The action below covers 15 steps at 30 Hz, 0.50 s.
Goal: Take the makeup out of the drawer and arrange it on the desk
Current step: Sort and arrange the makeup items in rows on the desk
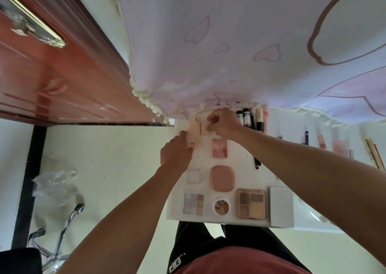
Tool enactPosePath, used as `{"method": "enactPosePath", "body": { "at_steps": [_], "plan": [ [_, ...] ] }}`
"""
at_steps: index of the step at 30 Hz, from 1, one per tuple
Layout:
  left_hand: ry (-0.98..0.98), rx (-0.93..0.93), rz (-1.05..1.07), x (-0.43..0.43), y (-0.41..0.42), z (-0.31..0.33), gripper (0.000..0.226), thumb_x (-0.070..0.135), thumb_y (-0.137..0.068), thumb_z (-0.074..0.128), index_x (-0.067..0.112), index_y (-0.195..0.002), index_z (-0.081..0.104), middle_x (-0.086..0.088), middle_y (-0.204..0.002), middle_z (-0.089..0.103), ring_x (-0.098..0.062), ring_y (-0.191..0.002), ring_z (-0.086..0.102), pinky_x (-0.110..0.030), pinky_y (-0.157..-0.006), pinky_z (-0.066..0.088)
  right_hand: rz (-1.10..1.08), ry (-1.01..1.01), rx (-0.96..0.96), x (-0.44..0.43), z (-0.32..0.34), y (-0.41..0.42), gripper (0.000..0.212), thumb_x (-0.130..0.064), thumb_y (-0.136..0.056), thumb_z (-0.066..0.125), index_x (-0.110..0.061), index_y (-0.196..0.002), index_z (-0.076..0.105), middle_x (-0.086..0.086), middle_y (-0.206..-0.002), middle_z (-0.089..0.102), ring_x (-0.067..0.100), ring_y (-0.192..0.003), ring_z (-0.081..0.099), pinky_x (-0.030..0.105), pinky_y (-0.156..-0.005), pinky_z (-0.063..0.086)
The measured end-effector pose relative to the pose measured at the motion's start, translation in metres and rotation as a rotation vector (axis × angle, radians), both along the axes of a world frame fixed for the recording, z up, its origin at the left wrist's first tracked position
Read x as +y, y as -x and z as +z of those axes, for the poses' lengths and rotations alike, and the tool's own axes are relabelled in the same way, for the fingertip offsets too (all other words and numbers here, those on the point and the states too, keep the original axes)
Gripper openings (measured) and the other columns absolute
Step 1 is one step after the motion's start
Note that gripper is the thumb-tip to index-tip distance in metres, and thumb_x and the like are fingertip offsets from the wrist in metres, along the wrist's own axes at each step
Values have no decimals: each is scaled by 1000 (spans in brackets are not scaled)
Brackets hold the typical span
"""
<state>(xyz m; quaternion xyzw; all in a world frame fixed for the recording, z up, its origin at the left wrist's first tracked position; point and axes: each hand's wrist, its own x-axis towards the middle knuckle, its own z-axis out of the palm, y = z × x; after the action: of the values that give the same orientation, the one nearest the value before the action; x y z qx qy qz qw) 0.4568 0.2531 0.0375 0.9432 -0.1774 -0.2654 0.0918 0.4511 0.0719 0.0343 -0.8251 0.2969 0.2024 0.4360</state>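
left hand (176, 151) fingers gripping a peach case (191, 137) | right hand (224, 125) fingers pinching a second peach case (203, 128) beside it | both cases sitting mid-frame on the white surface (242, 167), above the blush palette (219, 151)

Bare from left hand (175, 152) and right hand (224, 125) back along both forearms (133, 207). Well below the hands, a faded red shirt (240, 261) — between it and the hands, black trousers (188, 238), blocky white lettering (175, 269) on the left-hand leg.
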Motion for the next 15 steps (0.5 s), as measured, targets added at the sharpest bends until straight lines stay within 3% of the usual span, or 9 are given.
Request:
{"method": "enactPosePath", "body": {
  "at_steps": [3, 10, 15],
  "plan": [
    [-7, -1, -9, 4, 1, 7, 39, 32, -96, 53, 14, -130, 41, -7, -117, 60, -31, -103, 61, -35, -74, 41, 56, 99, -21, -4, 11, 17, 26, -18, -84, 73, -17, -110, 68, -2, -101, 65, 16, -96, 61, 27, -80, 48],
    [40, -15, -26, 18, 16, 21, 35, 28, -99, 47, 15, -130, 43, -6, -115, 59, -29, -98, 61, -35, -74, 41, 322, 361, 122, 3, 27, 63, 48, -42, -88, 64, -21, -130, 55, 4, -129, 56, 26, -110, 58, 35, -85, 47],
    [79, -1, -11, 33, 25, 22, 35, 25, -98, 45, 18, -132, 44, -4, -111, 61, -28, -98, 61, -36, -78, 44, 255, 371, 179, 28, 11, 68, 73, -57, -75, 73, -15, -128, 44, 10, -121, 48, 34, -100, 59, 39, -79, 49]
  ]
}}
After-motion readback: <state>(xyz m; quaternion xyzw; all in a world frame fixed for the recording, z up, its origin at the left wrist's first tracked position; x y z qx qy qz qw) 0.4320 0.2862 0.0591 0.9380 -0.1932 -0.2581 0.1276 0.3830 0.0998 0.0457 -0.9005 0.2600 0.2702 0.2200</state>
